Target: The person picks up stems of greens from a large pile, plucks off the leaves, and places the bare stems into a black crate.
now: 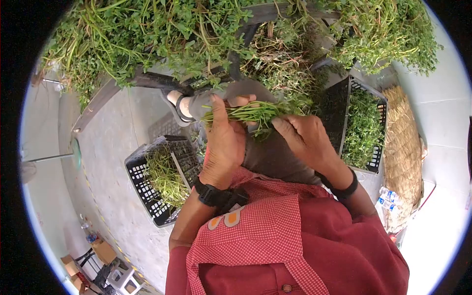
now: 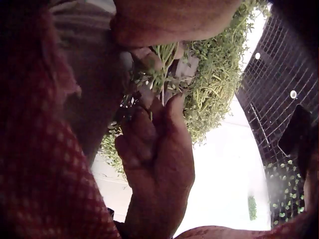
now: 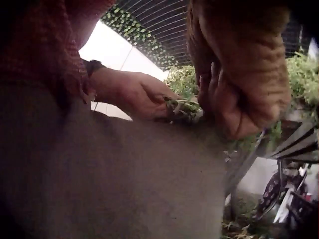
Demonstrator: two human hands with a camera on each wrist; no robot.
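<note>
In the head view, a small bunch of green leafy stems (image 1: 248, 113) lies across my left hand (image 1: 225, 145), above my lap. The left thumb stands up in front of the stems and the fingers curl behind them. At the bunch's right end, my right hand (image 1: 309, 140) pinches the greens between thumb and fingertips. The left wrist view shows the right hand (image 2: 159, 154) from below, its fingertips at a few thin stems (image 2: 167, 62). In the right wrist view, the left hand (image 3: 132, 92) holds the greens (image 3: 184, 109) close by the right hand (image 3: 244, 74).
Piled greens (image 1: 147, 39) cover a dark-framed rack before me, with another heap (image 1: 388, 34) at the right. A black crate (image 1: 142, 189) of stems stands at left, a second crate (image 1: 381, 147) of leaves at right. Beside that lean a straw roll (image 1: 400, 157) and water bottles (image 1: 388, 199).
</note>
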